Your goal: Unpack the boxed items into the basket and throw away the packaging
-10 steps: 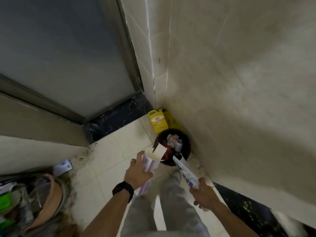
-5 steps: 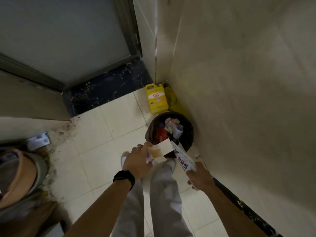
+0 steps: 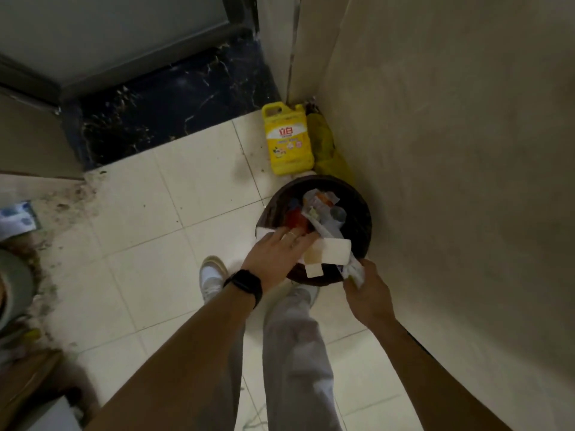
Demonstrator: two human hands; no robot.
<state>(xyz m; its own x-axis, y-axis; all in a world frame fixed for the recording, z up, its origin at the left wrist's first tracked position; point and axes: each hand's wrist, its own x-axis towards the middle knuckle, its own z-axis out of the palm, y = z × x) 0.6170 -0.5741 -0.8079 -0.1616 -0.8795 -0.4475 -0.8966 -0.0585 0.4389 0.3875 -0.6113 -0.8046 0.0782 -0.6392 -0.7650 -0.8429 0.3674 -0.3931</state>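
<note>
Dark round bin (image 3: 362,213), right, against the wall, holding wrappers. White box (image 3: 331,256), open-ended, over the bin's near rim. Left hand (image 3: 275,255): fingers straight, lying on the box. Right hand (image 3: 368,292): fingers curled round a flat carton (image 3: 354,269) slanting into the bin. Yellow jug (image 3: 289,141), upright, just beyond the bin.

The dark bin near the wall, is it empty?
No, the dark bin holds crumpled wrappers and other packaging inside it.
</note>
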